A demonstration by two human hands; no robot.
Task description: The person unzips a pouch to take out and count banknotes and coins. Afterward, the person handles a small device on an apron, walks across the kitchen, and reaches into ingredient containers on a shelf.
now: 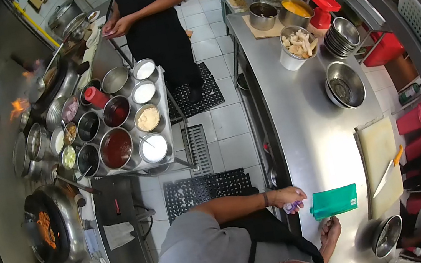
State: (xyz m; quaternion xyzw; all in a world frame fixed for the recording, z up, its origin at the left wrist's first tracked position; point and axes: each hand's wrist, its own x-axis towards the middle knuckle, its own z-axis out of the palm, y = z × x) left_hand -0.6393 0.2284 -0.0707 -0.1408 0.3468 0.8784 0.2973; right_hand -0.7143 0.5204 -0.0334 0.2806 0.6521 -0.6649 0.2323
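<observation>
While flame flares in the upper left of the frame, metal tubs of sauces and powders crowd a cart and a co-worker stands at top center. Below center, a person's left hand curls its fingers around a purple-and-white item, which looks light and soft enough to crush, best taken gently around its middle. The hands are apart. Just to the right, on the steel counter, lies a flat green packet; it appears thin, light and perhaps slippery, with its side edges the likely place to pinch. The right hand, fingers bent, is at the packet's lower edge; whether it grips anything cannot be told. Farther right, an orange-handled knife rests on a cutting board. Fingers hide part of the purple-and-white item, its nature unclear; the packet's label is too small to read, and dark borders cut off the frame's corners.
</observation>
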